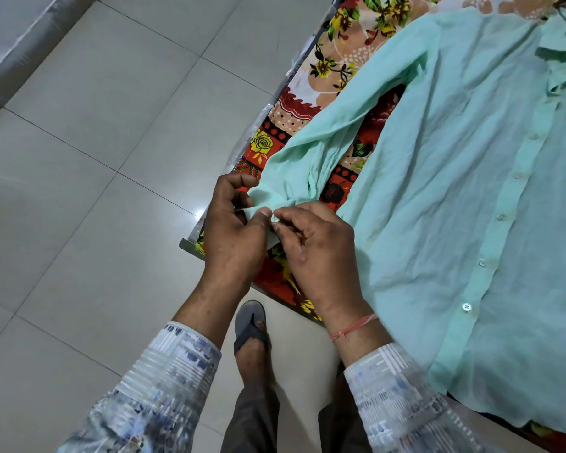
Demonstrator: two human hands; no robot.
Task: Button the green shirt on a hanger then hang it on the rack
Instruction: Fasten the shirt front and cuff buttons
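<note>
Green shirt (455, 191) flat on floral sheet (337, 60), right of frame. Centre: my left hand (232, 230) pinches cuff (265, 199) taut, right hand (314, 253) pinches cuff button (274, 219), feeding it through, I reckon.

Bed (190, 245) under floral sheet (332, 60); green shirt (445, 178) spread flat on sheet.

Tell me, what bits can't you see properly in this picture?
Head view.
Cuff button: mostly covered by the thumbs of the left hand and right hand pinching the cuff.
Green shirt: far side cut off by the right edge.
Collar: cut by the top corner, so any hanger cannot be told.
Rack: outside the frame.
</note>
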